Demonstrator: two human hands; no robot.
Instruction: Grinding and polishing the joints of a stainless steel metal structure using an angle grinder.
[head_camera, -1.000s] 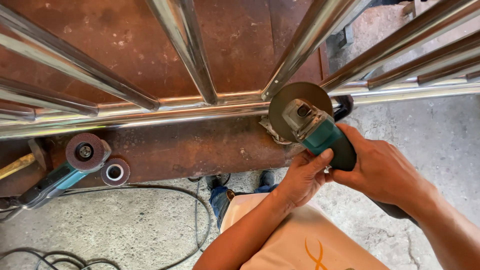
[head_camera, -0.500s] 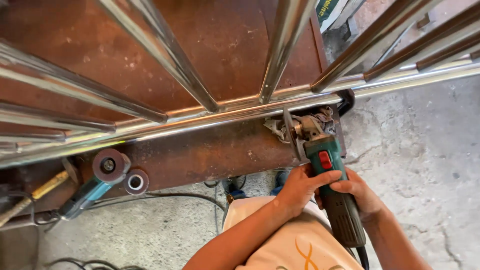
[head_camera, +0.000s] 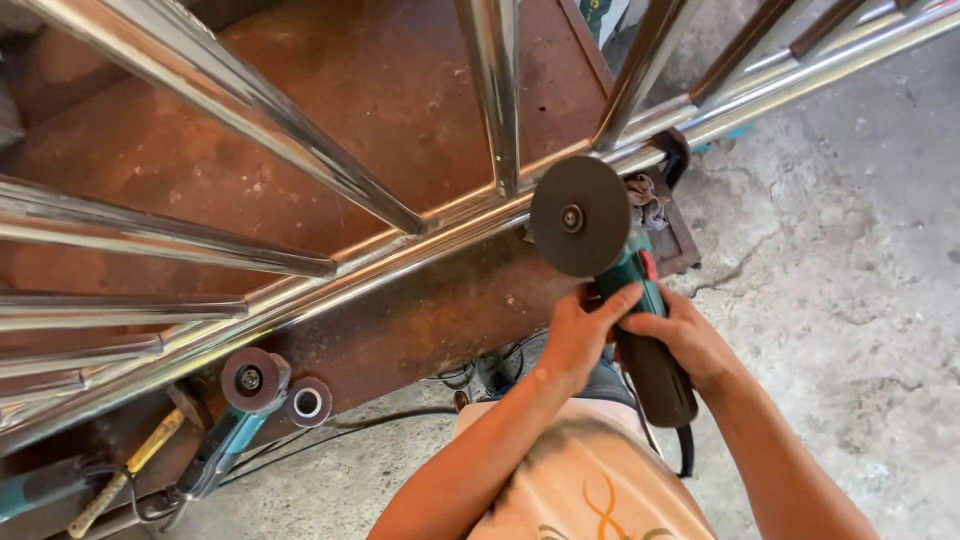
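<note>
the grinder (head_camera: 625, 290) sat in both your hands, held up in front of the shiny steel railing (head_camera: 400, 250), its dark round disc (head_camera: 580, 216) facing up toward you and overlapping the long bottom rail. your left hand (head_camera: 575, 335) was wrapped around the green body just below the disc, fingers (head_camera: 612, 300) stretched up along the housing toward the red switch. your right hand (head_camera: 685, 340) was closed around the black rear handle, just beside the left hand and touching it at the thumb side. so the tool ran from your palms up and away from you, with the disc beyond your fingertips and the cord end below your right wrist. the railing lay across a rusty steel table (head_camera: 330, 110), with its bars fanning out to the left. a second grinder (head_camera: 235, 420) lay on the table's lower edge, well apart from your hands to the left, with a loose disc (head_camera: 308, 402) just beside its head. a yellow-handled tool (head_camera: 130, 470) lay near it. the concrete floor (head_camera: 850, 280) spread out to your right.
</note>
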